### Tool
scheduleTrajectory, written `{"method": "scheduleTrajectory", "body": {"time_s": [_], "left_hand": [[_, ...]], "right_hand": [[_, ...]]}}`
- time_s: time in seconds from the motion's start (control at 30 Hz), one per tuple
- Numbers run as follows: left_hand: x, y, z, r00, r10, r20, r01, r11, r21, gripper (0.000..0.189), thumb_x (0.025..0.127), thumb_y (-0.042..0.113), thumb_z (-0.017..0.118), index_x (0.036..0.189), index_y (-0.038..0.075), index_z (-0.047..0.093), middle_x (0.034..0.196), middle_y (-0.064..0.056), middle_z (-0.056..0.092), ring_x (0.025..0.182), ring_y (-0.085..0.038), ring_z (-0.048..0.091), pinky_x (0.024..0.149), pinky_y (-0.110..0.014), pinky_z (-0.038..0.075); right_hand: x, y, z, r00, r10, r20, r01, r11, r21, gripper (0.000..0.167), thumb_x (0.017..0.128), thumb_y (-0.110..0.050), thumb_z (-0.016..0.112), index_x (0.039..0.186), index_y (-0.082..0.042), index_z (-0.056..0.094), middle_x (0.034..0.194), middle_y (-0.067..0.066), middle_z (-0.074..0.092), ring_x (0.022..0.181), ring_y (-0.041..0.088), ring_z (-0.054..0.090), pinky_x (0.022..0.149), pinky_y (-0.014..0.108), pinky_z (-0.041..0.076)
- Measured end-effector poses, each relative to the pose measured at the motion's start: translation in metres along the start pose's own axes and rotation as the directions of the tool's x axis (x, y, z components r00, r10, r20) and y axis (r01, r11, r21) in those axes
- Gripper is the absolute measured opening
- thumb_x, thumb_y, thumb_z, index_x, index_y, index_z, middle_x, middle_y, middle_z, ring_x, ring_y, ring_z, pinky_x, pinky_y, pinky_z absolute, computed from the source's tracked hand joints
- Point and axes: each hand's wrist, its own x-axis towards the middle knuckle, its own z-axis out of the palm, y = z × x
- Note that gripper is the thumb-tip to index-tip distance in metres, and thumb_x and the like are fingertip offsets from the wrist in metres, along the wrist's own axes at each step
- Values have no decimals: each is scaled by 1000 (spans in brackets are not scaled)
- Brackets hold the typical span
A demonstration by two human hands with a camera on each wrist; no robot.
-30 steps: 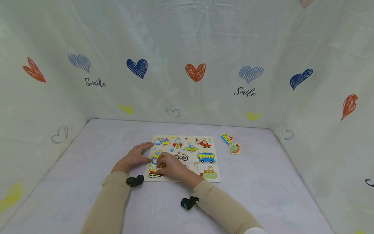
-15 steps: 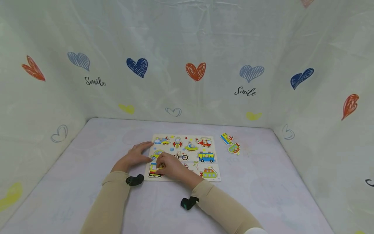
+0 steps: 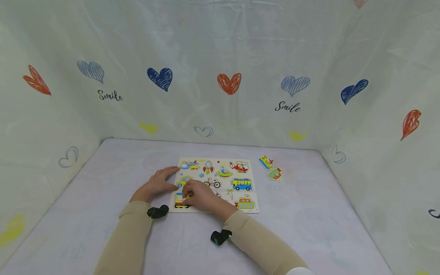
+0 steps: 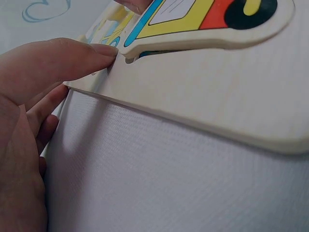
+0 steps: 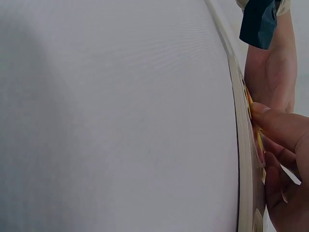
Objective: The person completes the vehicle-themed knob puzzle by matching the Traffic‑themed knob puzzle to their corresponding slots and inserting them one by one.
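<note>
A wooden peg puzzle board [image 3: 203, 210] with vehicle pictures lies on the table. At its lower left corner my right hand [image 3: 203, 194] pinches the yellow and red train piece [image 3: 179, 200] with thumb and fingers; its grip on the piece is mostly hidden from the head view. In the left wrist view the train piece [image 4: 198, 21] sits slightly raised at one edge, a dark gap showing beneath it. My left hand [image 3: 158, 185] rests at the board's left edge, fingers spread, thumb touching the board near the yellow car [image 3: 183, 181].
Right of the board lie two loose pieces, a yellow and blue ship [image 3: 266, 162] and a green and orange piece [image 3: 275, 174]. On the board are a bus [image 3: 242, 185], a helicopter [image 3: 239, 167] and several other vehicles. A white cloth wall [image 3: 192, 107] rises behind the table.
</note>
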Motion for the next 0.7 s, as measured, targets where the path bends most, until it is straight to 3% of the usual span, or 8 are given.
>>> {"method": "scheduleTrajectory", "body": {"time_s": [0.33, 0.5, 0.7], "left_hand": [[0, 2, -1, 1000, 1, 4, -1, 1000, 0, 80, 81, 22, 74, 151, 11, 36, 158, -15, 23, 142, -44, 12, 106, -70, 9], [0, 1, -1, 1000, 3, 9, -3, 1000, 2, 80, 81, 22, 74, 151, 11, 36, 158, -16, 23, 142, -44, 12, 106, -70, 9], [0, 1, -1, 1000, 20, 3, -20, 1000, 5, 80, 81, 22, 75, 150, 8, 37, 157, -18, 24, 141, -45, 14, 107, -70, 8]], "right_hand": [[0, -1, -1, 998, 58, 3, -57, 998, -38, 8, 83, -25, 79, 81, -20, 73, 103, -11, 54, 90, 2, 50, 78, 16, 42], [0, -2, -1, 997, 73, 15, -72, 995, -68, 9, 83, -27, 79, 81, -21, 73, 102, -11, 53, 88, 2, 49, 75, 15, 41], [-2, -6, -4, 994, 103, 32, -102, 994, -28, 11, 81, -25, 81, 87, -19, 74, 102, -11, 54, 87, 3, 48, 76, 17, 41]]}}
